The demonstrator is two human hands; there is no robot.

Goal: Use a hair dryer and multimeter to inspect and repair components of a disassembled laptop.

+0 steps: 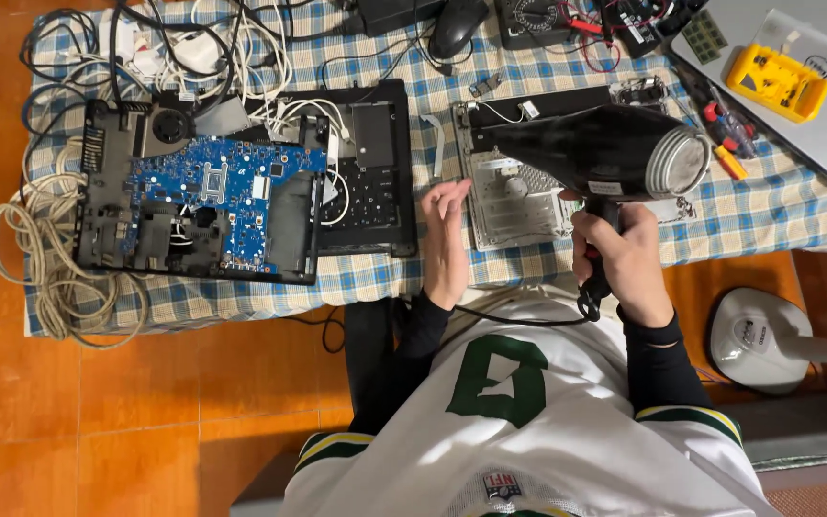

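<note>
My right hand [624, 254] grips the handle of a black hair dryer [595, 153], whose barrel lies level above a grey metal laptop panel [514, 206] and points left. My left hand [445, 239] hovers just left of that panel, fingers apart and holding nothing. Farther left lies an opened black laptop base [107, 230] with a bare blue circuit board [212, 187]. Beside it sits a black keyboard frame [375, 182].
A blue checked cloth [777, 206] covers the low table. Tangled white and black cables [193, 48] fill its far left, a beige cord coil [40, 258] hangs at the left edge. A yellow case [777, 81], screwdrivers [725, 144], a mouse [457, 24] and a grey stand base [753, 335] lie nearby.
</note>
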